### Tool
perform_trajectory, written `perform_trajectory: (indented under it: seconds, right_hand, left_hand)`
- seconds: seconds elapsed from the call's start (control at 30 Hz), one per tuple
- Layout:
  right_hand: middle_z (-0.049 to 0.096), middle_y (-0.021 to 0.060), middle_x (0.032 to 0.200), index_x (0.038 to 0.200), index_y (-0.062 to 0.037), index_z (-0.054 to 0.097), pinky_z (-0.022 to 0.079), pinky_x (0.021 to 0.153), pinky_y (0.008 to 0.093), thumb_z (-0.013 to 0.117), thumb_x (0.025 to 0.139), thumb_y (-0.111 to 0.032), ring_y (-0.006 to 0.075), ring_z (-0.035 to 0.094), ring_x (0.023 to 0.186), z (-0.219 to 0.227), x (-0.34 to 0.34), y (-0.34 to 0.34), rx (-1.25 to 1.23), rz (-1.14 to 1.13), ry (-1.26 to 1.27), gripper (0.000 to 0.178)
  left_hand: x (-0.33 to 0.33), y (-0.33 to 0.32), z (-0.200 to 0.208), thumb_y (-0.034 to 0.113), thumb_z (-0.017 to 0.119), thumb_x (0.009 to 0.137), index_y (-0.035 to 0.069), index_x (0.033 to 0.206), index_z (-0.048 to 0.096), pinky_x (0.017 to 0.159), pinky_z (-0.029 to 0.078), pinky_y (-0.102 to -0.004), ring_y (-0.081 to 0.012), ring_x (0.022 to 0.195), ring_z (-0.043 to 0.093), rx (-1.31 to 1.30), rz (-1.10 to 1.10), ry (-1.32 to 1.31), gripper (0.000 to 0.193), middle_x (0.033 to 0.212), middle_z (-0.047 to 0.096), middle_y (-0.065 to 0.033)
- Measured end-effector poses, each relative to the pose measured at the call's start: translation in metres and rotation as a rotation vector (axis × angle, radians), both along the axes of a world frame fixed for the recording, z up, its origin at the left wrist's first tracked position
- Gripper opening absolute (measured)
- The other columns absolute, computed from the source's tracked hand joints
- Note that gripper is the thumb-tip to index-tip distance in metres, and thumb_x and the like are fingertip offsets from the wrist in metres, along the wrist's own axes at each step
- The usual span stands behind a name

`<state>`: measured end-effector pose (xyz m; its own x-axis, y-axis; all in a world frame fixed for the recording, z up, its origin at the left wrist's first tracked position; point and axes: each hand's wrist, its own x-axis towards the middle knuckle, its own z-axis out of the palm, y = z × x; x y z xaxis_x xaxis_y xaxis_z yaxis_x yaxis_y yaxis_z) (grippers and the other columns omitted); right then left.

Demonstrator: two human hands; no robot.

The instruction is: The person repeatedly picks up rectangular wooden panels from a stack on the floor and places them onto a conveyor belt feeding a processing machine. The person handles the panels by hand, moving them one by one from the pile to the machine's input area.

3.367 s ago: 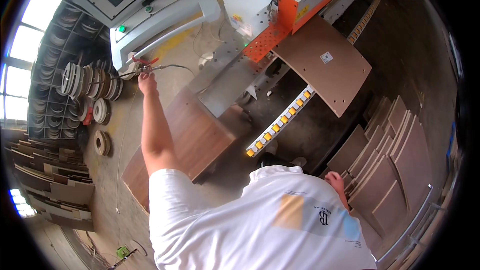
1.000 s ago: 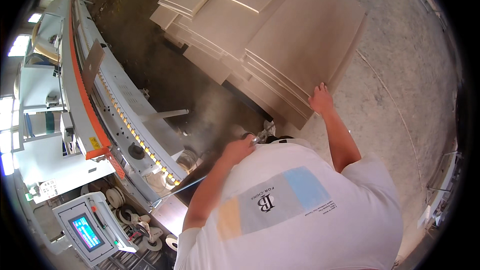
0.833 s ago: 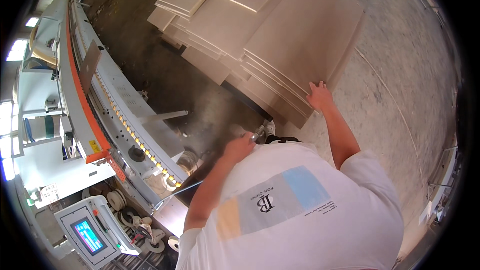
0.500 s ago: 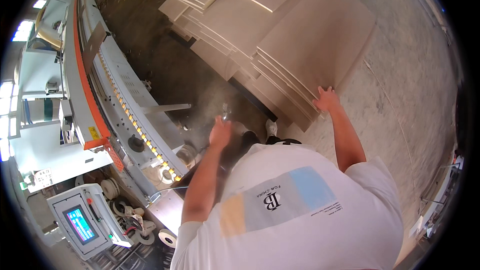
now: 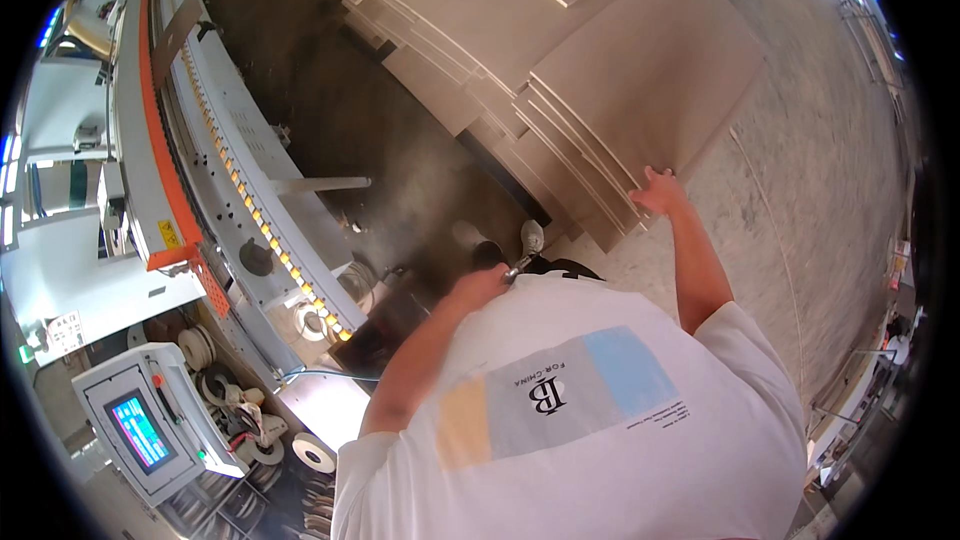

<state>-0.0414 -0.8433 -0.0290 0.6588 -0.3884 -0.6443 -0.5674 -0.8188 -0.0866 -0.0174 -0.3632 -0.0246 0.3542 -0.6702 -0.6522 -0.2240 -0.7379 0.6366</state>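
My left hand [image 5: 482,286] is closed around a small metal air blow gun [image 5: 519,266], held close to the front of my shirt above my legs. Its nozzle points up and to the right; the handle is mostly hidden in my fist. On the right, my right hand [image 5: 657,190] rests at the near corner of the top brown board [image 5: 650,70], fingers apart on its face and edge. That board lies on a slightly fanned stack of large flat panels [image 5: 455,25], whose edges stick out unevenly.
Along the left runs a long machine with an orange rail [image 5: 165,170] and a row of yellow rollers [image 5: 250,215]. A control box with a lit screen [image 5: 142,430] stands near tape rolls [image 5: 314,452]. A metal bar [image 5: 320,183] juts from the machine toward the boards.
My left hand has drawn back toward my body and to the right with the air blow gun. The right hand stays at the board's corner. The whole view has shifted slightly.
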Motion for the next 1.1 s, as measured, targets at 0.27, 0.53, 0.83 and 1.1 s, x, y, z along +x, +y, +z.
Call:
perform_trajectory:
  seconds: [0.27,0.53,0.83,1.1]
  right_hand:
    - [0.026,0.0448,0.155,0.159,-0.007,0.033,0.032,0.121,0.0462,0.074,0.079,-0.064,0.0506,0.03,0.149,0.014,0.007,0.008,0.01,-0.029,0.04,0.106]
    - [0.025,0.0399,0.158,0.161,-0.0052,0.028,0.029,0.123,0.0473,0.071,0.08,-0.068,0.0494,0.027,0.15,0.015,0.01,0.007,0.0,-0.026,0.1,0.111]
    - [0.028,0.0341,0.161,0.162,-0.0081,0.025,0.029,0.123,0.0512,0.07,0.081,-0.068,0.0491,0.029,0.15,0.001,0.009,-0.002,0.002,-0.014,0.109,0.111]
    - [0.032,0.0419,0.154,0.151,-0.0014,0.042,0.03,0.12,0.0531,0.07,0.08,-0.069,0.0537,0.032,0.147,0.029,0.005,0.015,0.019,-0.035,0.032,0.102]
  left_hand:
    - [0.006,0.044,-0.02,0.035,0.051,0.099,0.007,0.123,0.053,0.09,0.053,-0.0539,-0.0432,0.107,0.068,0.367,0.05,-0.071,0.037,0.112,0.071,-0.0249]
    - [0.044,0.047,0.009,0.039,0.048,0.101,0.011,0.132,0.043,0.091,0.049,-0.0602,-0.0508,0.107,0.065,0.357,0.651,-0.195,0.042,0.113,0.07,-0.0284]
    - [0.135,0.03,0.047,0.042,0.05,0.101,0.01,0.133,0.045,0.091,0.05,-0.0586,-0.0508,0.105,0.065,0.084,0.992,-0.398,0.045,0.112,0.07,-0.0286]
    - [0.128,0.01,0.086,0.042,0.052,0.101,0.013,0.133,0.043,0.088,0.05,-0.058,-0.0499,0.102,0.066,0.05,0.848,-0.489,0.044,0.108,0.071,-0.0259]
